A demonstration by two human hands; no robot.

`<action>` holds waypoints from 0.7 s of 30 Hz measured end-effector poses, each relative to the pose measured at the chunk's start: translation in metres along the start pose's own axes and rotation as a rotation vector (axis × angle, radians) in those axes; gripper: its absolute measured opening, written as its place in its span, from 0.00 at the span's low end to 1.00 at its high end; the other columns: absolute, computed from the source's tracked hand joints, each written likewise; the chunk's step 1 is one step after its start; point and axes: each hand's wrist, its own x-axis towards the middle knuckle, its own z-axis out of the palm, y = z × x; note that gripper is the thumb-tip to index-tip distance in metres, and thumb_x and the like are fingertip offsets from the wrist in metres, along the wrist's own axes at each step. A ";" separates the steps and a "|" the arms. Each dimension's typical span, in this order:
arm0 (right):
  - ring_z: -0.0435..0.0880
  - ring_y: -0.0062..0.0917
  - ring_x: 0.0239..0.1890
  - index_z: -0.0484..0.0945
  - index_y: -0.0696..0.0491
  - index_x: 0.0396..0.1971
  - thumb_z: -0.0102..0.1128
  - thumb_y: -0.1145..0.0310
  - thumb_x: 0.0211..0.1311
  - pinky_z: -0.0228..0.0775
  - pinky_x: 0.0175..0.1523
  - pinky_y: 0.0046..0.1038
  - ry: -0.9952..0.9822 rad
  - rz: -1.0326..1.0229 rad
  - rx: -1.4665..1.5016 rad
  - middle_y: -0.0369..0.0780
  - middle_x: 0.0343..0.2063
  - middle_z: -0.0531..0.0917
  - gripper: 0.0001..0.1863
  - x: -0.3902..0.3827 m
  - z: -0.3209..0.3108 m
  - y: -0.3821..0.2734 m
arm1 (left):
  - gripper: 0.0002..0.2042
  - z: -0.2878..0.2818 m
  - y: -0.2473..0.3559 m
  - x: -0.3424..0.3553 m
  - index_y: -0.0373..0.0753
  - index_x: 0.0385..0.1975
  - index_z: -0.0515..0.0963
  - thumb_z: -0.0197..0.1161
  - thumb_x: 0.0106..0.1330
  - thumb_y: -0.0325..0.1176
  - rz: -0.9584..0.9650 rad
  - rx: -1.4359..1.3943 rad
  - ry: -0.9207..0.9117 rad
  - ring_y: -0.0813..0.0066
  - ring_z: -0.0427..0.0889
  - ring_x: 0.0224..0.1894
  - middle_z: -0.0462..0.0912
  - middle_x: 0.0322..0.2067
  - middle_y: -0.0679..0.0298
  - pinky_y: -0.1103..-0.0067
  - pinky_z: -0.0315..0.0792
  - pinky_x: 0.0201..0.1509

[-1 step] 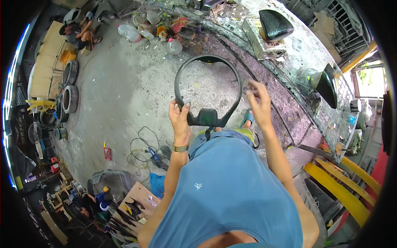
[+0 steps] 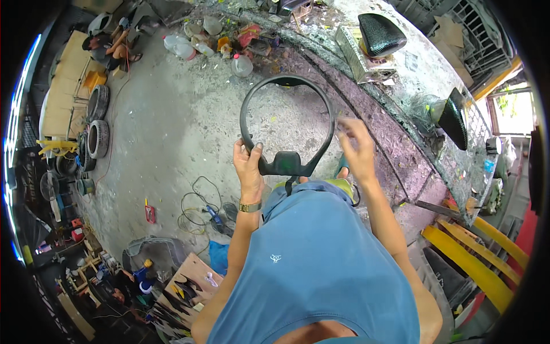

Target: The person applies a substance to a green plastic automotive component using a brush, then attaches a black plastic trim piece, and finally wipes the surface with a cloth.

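1. Nearest: blue shirt (image 2: 321,258), seen from above, small white mark on chest.
2. L hand (image 2: 248,163), gold watch (image 2: 250,207) on wrist, grips ring at its near L side, thumb on top.
3. R hand (image 2: 360,150) is just beside ring's R side, fingers part bent & blurred; can't tell if it touches ring or pinches anything.
4. Ring (image 2: 243,114): black, held out in front of shirt, approx. level w/ both hands; thick block (image 2: 287,163) at its near end, btwn the hands.
5. Foot (image 2: 343,172) shows below, btwn ring & R hand.
6. Floor (image 2: 172,126), grey & stained: power tool (image 2: 215,215) w/ coiled cord to L; red tool (image 2: 150,213) farther L.
7. Yellow strips (image 2: 470,266) lie at lower R.
8. Clear jug (image 2: 242,66), red cap, stands beyond ring.
9. Bench (image 2: 424,74), upper R, bears box (image 2: 352,54) w/ black shell (image 2: 382,35) on it; 2nd shell (image 2: 454,120) nr its R edge.
10. Far L: tyres (image 2: 98,139); past them, seated person (image 2: 109,51).
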 end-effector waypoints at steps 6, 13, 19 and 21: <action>0.81 0.38 0.28 0.77 0.55 0.52 0.58 0.68 0.59 0.73 0.38 0.34 -0.488 0.179 0.148 0.47 0.24 0.79 0.19 -0.016 0.011 -0.071 | 0.19 0.008 0.016 -0.003 0.35 0.51 0.65 0.62 0.62 0.23 0.092 0.064 -0.021 0.85 0.70 0.30 0.75 0.29 0.69 0.86 0.64 0.36; 0.73 0.27 0.17 0.74 0.53 0.58 0.56 0.69 0.61 0.67 0.29 0.29 -0.557 0.143 0.177 0.43 0.17 0.75 0.23 -0.013 0.018 -0.068 | 0.17 0.023 0.025 -0.010 0.37 0.49 0.66 0.63 0.63 0.27 0.181 0.039 0.036 0.84 0.71 0.25 0.72 0.27 0.69 0.86 0.66 0.29; 0.68 0.14 0.21 0.72 0.52 0.60 0.56 0.71 0.61 0.63 0.29 0.23 -0.545 0.292 0.510 0.34 0.17 0.69 0.24 -0.026 0.016 -0.059 | 0.19 0.018 0.017 -0.009 0.35 0.50 0.63 0.63 0.62 0.26 0.198 -0.043 0.067 0.84 0.70 0.25 0.71 0.26 0.69 0.85 0.67 0.29; 0.68 0.14 0.21 0.73 0.52 0.59 0.56 0.72 0.61 0.63 0.30 0.23 -0.541 0.222 0.400 0.33 0.18 0.71 0.24 -0.028 0.013 -0.055 | 0.19 0.019 0.018 -0.007 0.35 0.50 0.63 0.62 0.62 0.25 0.205 -0.060 0.065 0.83 0.70 0.25 0.70 0.26 0.68 0.85 0.67 0.29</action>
